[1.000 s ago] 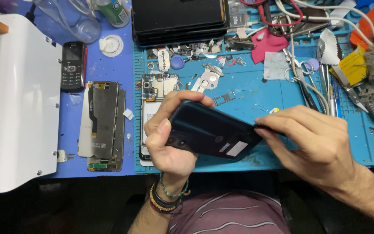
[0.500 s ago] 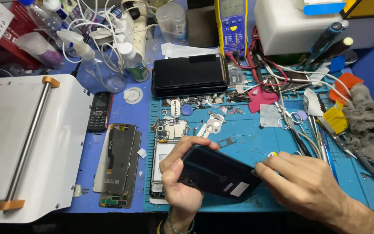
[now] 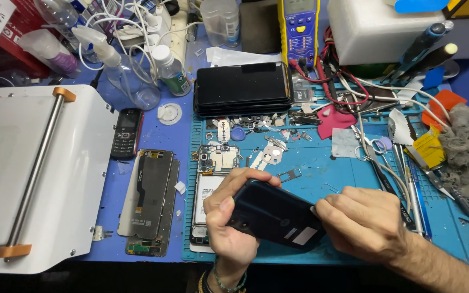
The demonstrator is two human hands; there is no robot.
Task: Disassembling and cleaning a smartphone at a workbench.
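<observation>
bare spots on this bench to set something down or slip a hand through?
Bare mat lies between the small metal parts and the hands holding the dark phone back cover. A blue strip runs between the keypad phone and the phone stack. The right-side tools and the back row of bottles are crowded.

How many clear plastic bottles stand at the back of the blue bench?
4: a purple-liquid bottle far left, a spray bottle, a white-capped green-label bottle, and one beside the yellow multimeter. Cables may hide more.
</observation>
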